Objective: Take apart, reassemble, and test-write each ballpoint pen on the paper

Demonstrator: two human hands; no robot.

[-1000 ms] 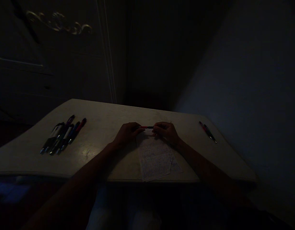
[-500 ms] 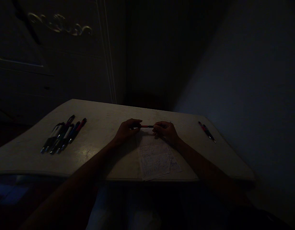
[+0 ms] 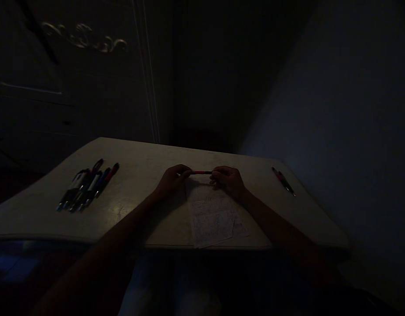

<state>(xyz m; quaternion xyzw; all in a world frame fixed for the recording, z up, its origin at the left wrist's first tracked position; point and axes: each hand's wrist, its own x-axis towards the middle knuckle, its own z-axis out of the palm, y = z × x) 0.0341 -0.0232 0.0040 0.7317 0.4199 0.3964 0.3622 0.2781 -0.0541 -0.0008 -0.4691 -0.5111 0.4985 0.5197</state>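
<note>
A red and black pen (image 3: pixel 202 172) lies level between my two hands, above the far end of some written paper sheets (image 3: pixel 213 217). My left hand (image 3: pixel 172 179) pinches its left end between thumb and fingers. On the other end, the black part, the fingertips of my right hand (image 3: pixel 229 179) are closed. Both ends of the pen are partly covered by my fingers. The light is dim, so fine detail on the pen cannot be made out.
Several pens (image 3: pixel 85 186) lie in a bunch on the left of the white table (image 3: pixel 139 153). Another red and black pen or two (image 3: pixel 284 181) rest near the right edge. A wall (image 3: pixel 347 123) rises on the right, and a dark cabinet (image 3: pixel 100 92) stands behind on the left.
My left thumb and fingers have closed in on the pen's left end, where they were more spread before. The right hand keeps its hold, nearly still.
</note>
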